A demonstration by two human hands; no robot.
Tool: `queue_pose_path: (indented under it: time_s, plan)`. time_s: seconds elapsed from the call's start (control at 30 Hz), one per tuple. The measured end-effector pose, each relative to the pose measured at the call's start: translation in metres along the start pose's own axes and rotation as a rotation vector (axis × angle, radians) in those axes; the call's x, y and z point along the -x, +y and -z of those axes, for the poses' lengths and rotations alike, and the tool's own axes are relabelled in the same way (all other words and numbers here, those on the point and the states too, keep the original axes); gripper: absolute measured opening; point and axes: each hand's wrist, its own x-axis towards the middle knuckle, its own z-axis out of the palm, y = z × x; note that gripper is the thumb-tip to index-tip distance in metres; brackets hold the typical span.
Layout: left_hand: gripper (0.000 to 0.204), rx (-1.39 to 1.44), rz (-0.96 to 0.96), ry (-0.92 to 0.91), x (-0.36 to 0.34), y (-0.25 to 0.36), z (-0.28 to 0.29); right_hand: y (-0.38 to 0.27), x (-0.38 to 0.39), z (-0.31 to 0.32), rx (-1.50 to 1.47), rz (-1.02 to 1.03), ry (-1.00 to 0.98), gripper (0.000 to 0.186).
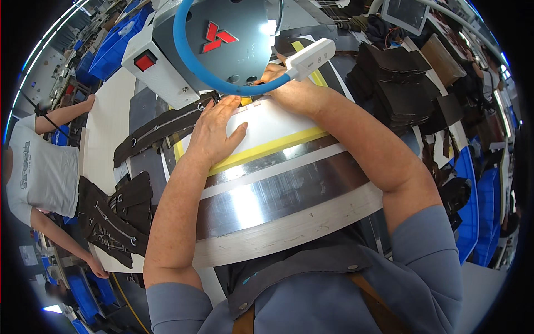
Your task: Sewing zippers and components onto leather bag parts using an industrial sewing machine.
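My left hand (219, 131) lies on the white work surface (261, 125) below the head of a grey sewing machine (222, 64). Its fingers stretch toward the needle area and the thumb is spread apart. Close to those fingertips ends a dark fabric strip with a metal zipper (158, 129), running off to the left. My right hand (297, 96) reaches in from the other side, wrist bent. A thick blue loop (179, 33) with a white block (312, 58) covers part of its fingers, so any piece it holds is hidden.
Yellow tape (272, 146) borders the work surface. More dark zippered pieces (114, 211) lie on the left table, beside another person in a white shirt (44, 167). Stacked dark panels (397, 83) stand on the right, with blue bins (470, 206) below. A white box with a red switch (146, 61) adjoins the machine.
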Motion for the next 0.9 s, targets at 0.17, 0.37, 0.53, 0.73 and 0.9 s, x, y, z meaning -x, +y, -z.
queue_pose_path:
  time_s: [0.17, 0.37, 0.53, 0.73, 0.9]
  plan:
    - [0.063, -0.054, -0.028, 0.046, 0.003, 0.003, -0.003, -0.007, 0.005, 0.003, 0.166, 0.070, 0.024, 0.032]
    - [0.053, -0.211, 0.049, 0.191, 0.009, -0.020, 0.020, -0.009, 0.007, -0.005, 0.012, -0.131, -0.140, 0.038]
    - [0.050, -0.208, 0.351, 0.089, 0.022, -0.045, 0.038, -0.010, 0.019, -0.021, 0.075, -0.052, 0.124, 0.040]
    - [0.055, -0.221, 0.349, -0.060, 0.029, -0.044, 0.047, -0.019, 0.048, -0.014, 0.158, 0.055, 0.200, 0.039]
    - [0.069, -0.244, 0.353, -0.141, 0.029, -0.045, 0.054, -0.037, 0.072, -0.007, 0.059, 0.061, 0.249, 0.038]
